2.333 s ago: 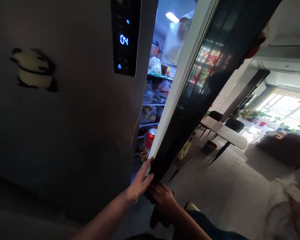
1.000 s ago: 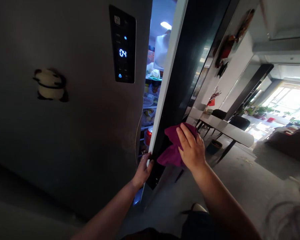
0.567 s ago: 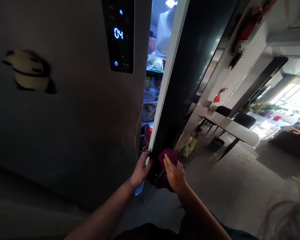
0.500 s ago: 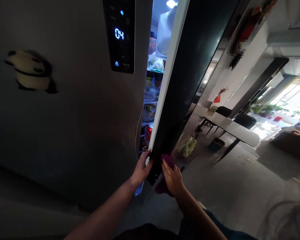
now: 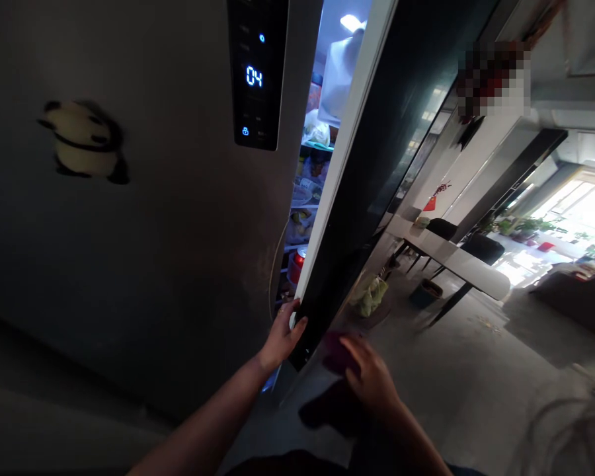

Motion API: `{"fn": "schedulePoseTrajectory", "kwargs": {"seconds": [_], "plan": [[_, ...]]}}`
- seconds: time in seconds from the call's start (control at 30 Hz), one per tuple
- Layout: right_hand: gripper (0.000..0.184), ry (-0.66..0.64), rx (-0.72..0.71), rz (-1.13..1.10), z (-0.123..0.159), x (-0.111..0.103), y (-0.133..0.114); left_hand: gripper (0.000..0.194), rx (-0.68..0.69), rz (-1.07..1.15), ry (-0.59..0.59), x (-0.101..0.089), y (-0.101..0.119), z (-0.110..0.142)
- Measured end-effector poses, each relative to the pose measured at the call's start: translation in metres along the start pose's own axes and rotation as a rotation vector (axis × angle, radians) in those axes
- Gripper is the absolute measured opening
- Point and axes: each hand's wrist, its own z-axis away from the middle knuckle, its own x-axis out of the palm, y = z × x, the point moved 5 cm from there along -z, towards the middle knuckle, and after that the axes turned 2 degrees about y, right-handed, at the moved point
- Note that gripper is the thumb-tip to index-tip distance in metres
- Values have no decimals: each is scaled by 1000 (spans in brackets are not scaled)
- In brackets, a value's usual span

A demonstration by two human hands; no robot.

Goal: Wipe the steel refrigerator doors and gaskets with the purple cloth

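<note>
A grey refrigerator stands before me with its right door (image 5: 371, 165) partly open. Around the lower part of that door's white inner edge, my left hand (image 5: 283, 337) is closed, fingers inside and thumb on the dark side face. In my right hand (image 5: 371, 373) is a purple cloth (image 5: 338, 350), hanging slightly apart from the door's lower right edge. Its lower part is dark and blurred. Through the gap I see lit shelves with a red can (image 5: 299, 259), bags of food and a white container (image 5: 338, 79).
The closed left door (image 5: 178, 231) carries a panda magnet (image 5: 86, 140) and a display panel (image 5: 254, 77) reading 04. On the right are a white table (image 5: 456, 264), dark chairs (image 5: 482, 248), a bin (image 5: 425, 293) and a green bag (image 5: 371, 297) on the floor.
My right hand has moved down and right with the cloth, off the door's surface. My left hand keeps its hold on the door edge. The view has shifted slightly.
</note>
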Motion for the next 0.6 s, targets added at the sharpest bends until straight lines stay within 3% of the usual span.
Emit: {"fn": "schedulePoseTrajectory", "kwargs": {"seconds": [0.1,0.17,0.37,0.6], "plan": [[46,117,66,46,-35,-50,6,62,10,-47,21,2,6,0],[36,119,120,64,-42,-58,5,62,26,-71,28,4,7,-1],[45,-85,272,18,-44,-27,-9,61,86,-134,102,7,7,-3],[45,-141,384,-224,-94,0,-11,56,86,-151,139,13,13,-4]]}}
